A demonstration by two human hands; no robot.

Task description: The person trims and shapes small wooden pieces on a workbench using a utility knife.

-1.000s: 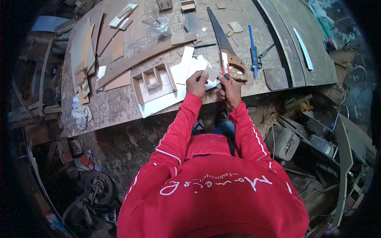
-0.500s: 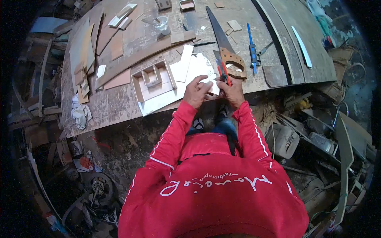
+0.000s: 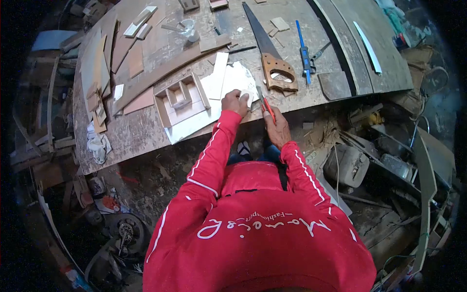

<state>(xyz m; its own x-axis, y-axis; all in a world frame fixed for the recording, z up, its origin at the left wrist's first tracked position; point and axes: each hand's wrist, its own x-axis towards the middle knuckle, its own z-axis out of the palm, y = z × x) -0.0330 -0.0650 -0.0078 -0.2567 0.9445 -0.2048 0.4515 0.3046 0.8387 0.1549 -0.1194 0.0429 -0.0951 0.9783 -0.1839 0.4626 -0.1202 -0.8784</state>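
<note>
My left hand (image 3: 234,102) pinches a small white piece (image 3: 249,97) just over the table's front edge. To its right, my right hand (image 3: 278,129) is closed around a red-handled tool (image 3: 266,105) with a narrow grey blade pointing up and away; its exact kind is hard to make out. Beneath my left hand lies a white sheet (image 3: 194,120) with a ragged far edge. On that sheet rest a white strip (image 3: 220,73) and an open wooden box (image 3: 164,113) with a smaller compartment inside.
A handsaw (image 3: 273,63) and a blue caliper-like tool (image 3: 305,61) lie right of my hands on the worktable (image 3: 134,146). Further off are a long wooden board (image 3: 170,73), a clear plastic cup (image 3: 190,35) and wood scraps. A white cloth (image 3: 98,146) hangs at the left edge.
My hands have drawn apart; the right one, with the red-handled tool, has come lower and closer to my body. The view has shifted slightly, moving the table items left.
</note>
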